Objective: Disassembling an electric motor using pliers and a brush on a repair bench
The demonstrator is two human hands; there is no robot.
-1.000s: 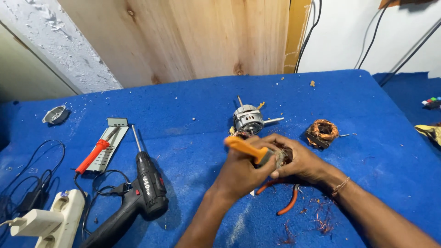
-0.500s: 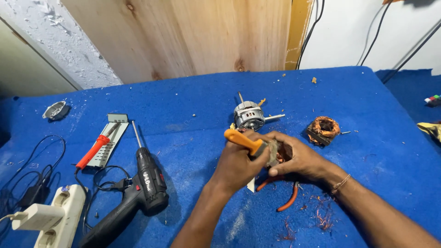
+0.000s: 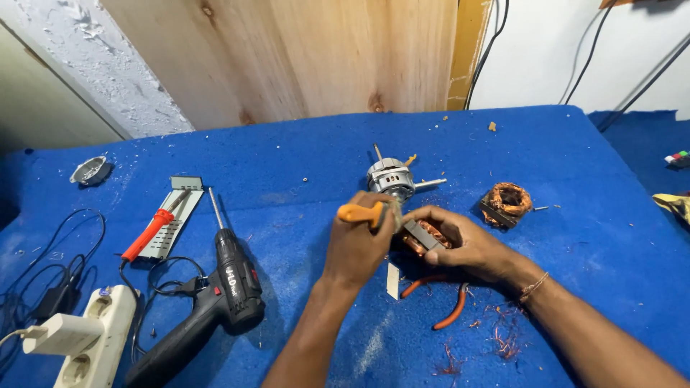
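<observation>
My left hand (image 3: 357,248) grips an orange-handled tool (image 3: 361,213), its working end pointed at a small motor stator with copper windings (image 3: 423,237). My right hand (image 3: 467,248) holds that stator steady just above the blue table cover (image 3: 302,179). The tool's tip is hidden between my hands. Right behind them stands a silver motor body (image 3: 390,179) with shafts sticking out. Orange-handled pliers (image 3: 449,309) lie under my right wrist.
A second copper-wound coil (image 3: 507,202) lies to the right. On the left are a black cordless drill (image 3: 215,294), a red-handled soldering iron on a metal stand (image 3: 159,226), a white power strip with a plug (image 3: 79,338), black cables and a small metal cap (image 3: 90,171). Copper wire scraps (image 3: 503,338) litter the front.
Both hands have stayed over the stator. The orange handle has tipped from slanting up-left to lying nearly level, and my left hand has shifted slightly.
</observation>
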